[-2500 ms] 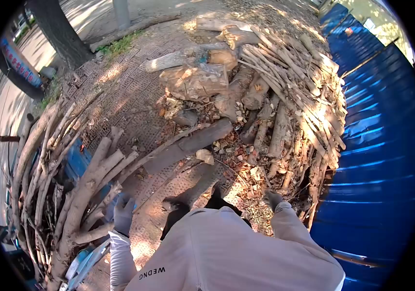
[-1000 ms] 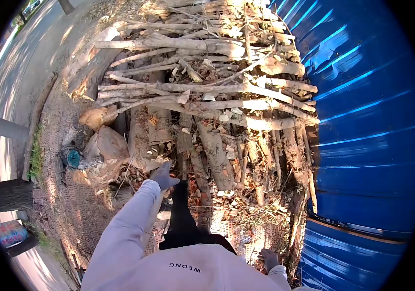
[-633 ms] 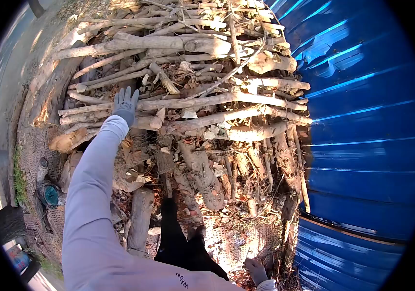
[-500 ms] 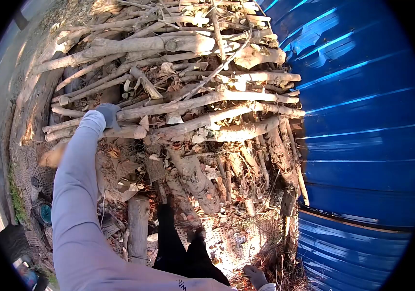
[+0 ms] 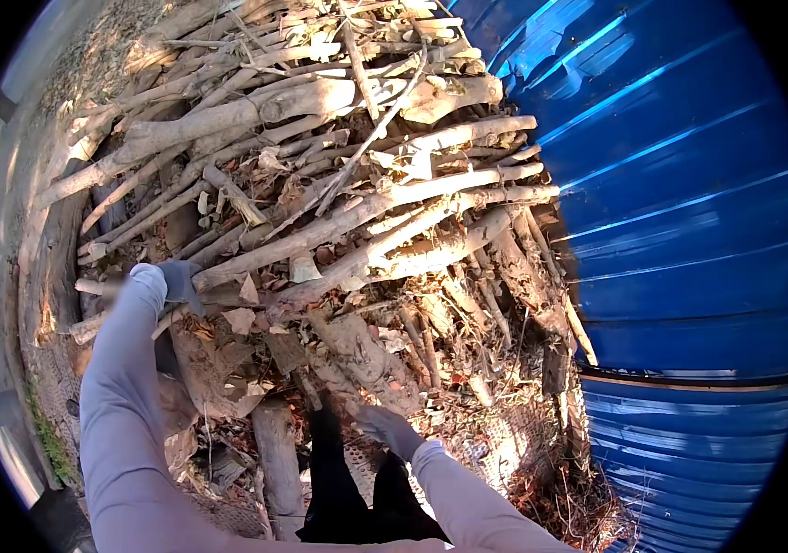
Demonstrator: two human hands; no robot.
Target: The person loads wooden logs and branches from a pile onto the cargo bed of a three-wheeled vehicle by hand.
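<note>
My left hand (image 5: pixel 178 280), in a grey glove, is closed around a branch (image 5: pixel 217 269) near the left side of the woodpile. Its fingers are partly hidden behind the back of the hand. More cut branch ends (image 5: pixel 90 328) poke out to the left of that wrist. My right hand (image 5: pixel 388 429), also gloved, reaches in from the lower right, in front of my dark trouser legs. Its fingers stretch toward the left with nothing visible in them. Below it lie dry leaves and a flattish piece of wood (image 5: pixel 368 361).
Branches and a thick forked log (image 5: pixel 196 124) are stacked across the upper middle. A blue corrugated metal sheet (image 5: pixel 679 212) borders the pile on the right. An upright-looking log (image 5: pixel 277 456) lies beside my legs. Dry twigs (image 5: pixel 564 498) cover the lower right ground.
My right hand has come up from the bottom edge to in front of my legs. The view has turned, and my left hand appears slightly lower, still on the branch.
</note>
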